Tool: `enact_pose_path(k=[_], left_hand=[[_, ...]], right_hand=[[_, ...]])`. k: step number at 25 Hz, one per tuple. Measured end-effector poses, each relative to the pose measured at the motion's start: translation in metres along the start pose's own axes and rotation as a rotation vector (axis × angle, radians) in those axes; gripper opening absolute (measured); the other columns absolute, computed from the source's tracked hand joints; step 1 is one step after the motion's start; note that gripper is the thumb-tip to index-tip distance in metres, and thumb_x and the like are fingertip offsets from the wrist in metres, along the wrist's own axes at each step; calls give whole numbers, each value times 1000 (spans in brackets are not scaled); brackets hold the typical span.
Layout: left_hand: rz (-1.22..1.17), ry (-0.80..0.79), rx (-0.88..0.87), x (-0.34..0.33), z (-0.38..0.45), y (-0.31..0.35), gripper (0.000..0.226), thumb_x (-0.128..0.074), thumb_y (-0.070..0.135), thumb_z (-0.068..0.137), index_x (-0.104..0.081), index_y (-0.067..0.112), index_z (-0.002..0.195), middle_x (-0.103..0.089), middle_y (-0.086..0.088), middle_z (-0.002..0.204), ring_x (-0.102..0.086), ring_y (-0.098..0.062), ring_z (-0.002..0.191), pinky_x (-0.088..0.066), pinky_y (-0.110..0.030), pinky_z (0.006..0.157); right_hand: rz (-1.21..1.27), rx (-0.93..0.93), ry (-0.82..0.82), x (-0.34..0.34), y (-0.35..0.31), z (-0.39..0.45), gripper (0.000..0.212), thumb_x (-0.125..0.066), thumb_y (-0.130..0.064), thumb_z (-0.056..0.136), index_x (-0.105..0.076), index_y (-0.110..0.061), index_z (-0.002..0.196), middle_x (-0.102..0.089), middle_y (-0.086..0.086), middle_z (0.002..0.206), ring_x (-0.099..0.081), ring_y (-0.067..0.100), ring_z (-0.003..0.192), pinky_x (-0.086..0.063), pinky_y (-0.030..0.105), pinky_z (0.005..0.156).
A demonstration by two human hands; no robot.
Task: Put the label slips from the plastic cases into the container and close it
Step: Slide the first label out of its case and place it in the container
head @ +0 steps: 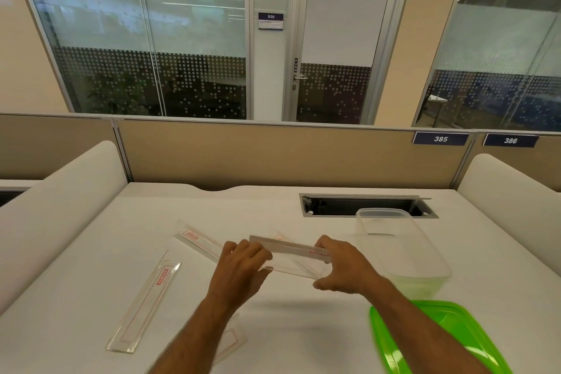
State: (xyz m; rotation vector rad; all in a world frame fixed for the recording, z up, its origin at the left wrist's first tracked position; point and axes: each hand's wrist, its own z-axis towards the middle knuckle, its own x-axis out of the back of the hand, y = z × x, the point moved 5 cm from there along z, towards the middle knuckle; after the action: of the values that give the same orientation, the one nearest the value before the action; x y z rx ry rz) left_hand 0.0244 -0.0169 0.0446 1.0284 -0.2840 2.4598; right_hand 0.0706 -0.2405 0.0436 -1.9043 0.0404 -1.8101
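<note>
Presently held: one clear plastic case (296, 261), label slip inside, lifted off the desk just left of the open container (403, 249), left hand (243, 267) and right hand (343, 267) gripping opposite ends; likely light, stiff, slick, so best pinched at its ends; green lid (437, 340) nearer than the container.

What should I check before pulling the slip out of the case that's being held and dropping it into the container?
1. Held plastic case gripped at both ends by left hand and right hand: ok.
2. Slip already free of that case: cannot tell.
3. Container open, right of the hands: ok.
4. Green lid off, lying near the container: ok.
5. Other cases on the table, such as the near-left case, still holding slips: ok.
</note>
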Motion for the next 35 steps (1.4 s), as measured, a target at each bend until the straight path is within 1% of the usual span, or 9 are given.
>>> enact_pose_path(k=[3,6,8,10,15,19,22,28,35], left_hand=[[-237,107,342,9,0,-16,62,-88,53,58,-62,17,102,-63,4,98,-57,-13,80,-43,-25,70],[-633,46,917,2,-4,-29,80,-75,67,65,-48,20,125,-54,4,116,-57,-16,99,-51,-30,79],[-976,-152,1278,-13,-8,-25,68,-68,64,76,-50,19,123,-60,-3,115,-63,-26,103,-56,-41,82],[-1245,-287,1416,-24,-12,-17,45,-70,45,85,-60,12,114,-68,-11,107,-69,-31,95,-61,-43,75],[-1438,-140,1424,-28,-12,-16,23,-71,11,86,-62,4,106,-72,-19,101,-71,-33,82,-60,-34,63],[-1344,-109,1327,-26,-8,-20,17,-68,5,88,-62,7,104,-69,-10,104,-72,-25,88,-62,-36,66],[-1290,-88,1241,-22,-6,-19,17,-69,4,87,-63,9,102,-68,-7,104,-72,-26,90,-63,-33,68],[-1247,-49,1132,-14,-3,-17,15,-69,4,87,-61,9,98,-66,-8,107,-70,-31,96,-62,-29,73],[-1267,-62,1077,-12,1,-11,15,-66,1,88,-57,10,96,-64,-10,107,-67,-34,99,-61,-31,74]], right_hand=[[-156,125,182,7,-7,-6,59,-78,-48,62,-45,-35,108,-57,-13,103,-51,5,82,-35,10,60],[-285,275,361,10,-15,-13,61,-86,-42,58,-61,-21,109,-65,-4,102,-62,12,84,-42,12,61],[-308,361,474,11,-20,-19,58,-92,-35,49,-66,-17,98,-69,-1,92,-66,15,75,-44,12,56],[-318,435,525,10,-25,-21,56,-92,-30,50,-63,-17,97,-69,1,92,-65,17,74,-50,17,58],[-266,426,469,12,-21,-20,60,-91,-29,55,-63,-17,106,-69,2,105,-67,20,88,-55,22,75],[60,181,199,13,-7,-7,69,-83,-37,65,-56,-26,127,-63,-11,122,-61,10,104,-51,20,87],[130,142,38,10,-4,-2,72,-81,-44,61,-54,-33,127,-62,-14,121,-58,4,101,-50,18,85],[168,117,-110,18,-10,5,70,-81,-50,57,-56,-38,121,-62,-10,125,-61,12,107,-55,19,80],[-44,114,-236,23,-19,19,73,-80,-59,52,-56,-40,119,-63,-13,117,-62,6,89,-52,16,67]])
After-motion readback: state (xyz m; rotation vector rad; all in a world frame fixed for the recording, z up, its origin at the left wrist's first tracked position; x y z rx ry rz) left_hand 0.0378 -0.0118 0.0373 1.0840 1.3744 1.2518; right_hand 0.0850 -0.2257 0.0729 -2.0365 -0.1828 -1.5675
